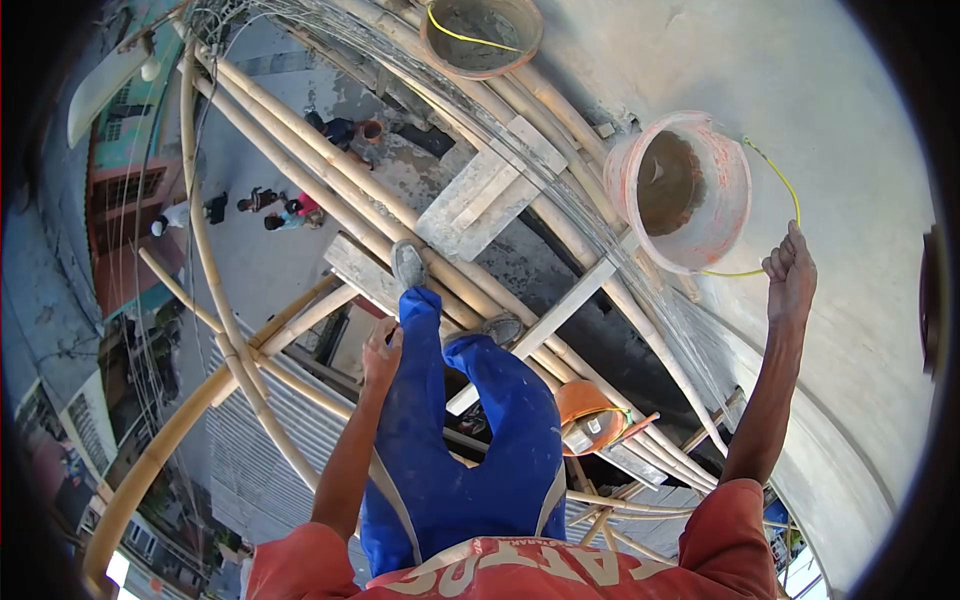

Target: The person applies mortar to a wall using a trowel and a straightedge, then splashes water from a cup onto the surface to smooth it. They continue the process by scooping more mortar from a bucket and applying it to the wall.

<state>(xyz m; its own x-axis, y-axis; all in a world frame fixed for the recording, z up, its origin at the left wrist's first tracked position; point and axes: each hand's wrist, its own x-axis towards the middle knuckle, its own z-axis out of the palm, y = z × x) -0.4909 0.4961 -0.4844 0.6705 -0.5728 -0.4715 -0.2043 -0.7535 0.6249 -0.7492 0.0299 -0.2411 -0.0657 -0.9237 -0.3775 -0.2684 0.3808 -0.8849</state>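
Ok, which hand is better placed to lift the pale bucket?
The right hand, most likely: its grip is on the yellow handle of the pale bucket. The left hand is away from it, beside the blue trousers.

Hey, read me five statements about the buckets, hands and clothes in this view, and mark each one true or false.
1. The right hand grips the yellow handle of the pale bucket. True.
2. The pale bucket is empty. False: a brownish-grey material lies inside it.
3. The left hand holds another bucket. False: it is beside the left leg of the trousers, and no bucket is in it.
4. An orange bucket appears to the right of the trousers in the picture. True.
5. The trousers are red. False: they are blue; the shirt is red.
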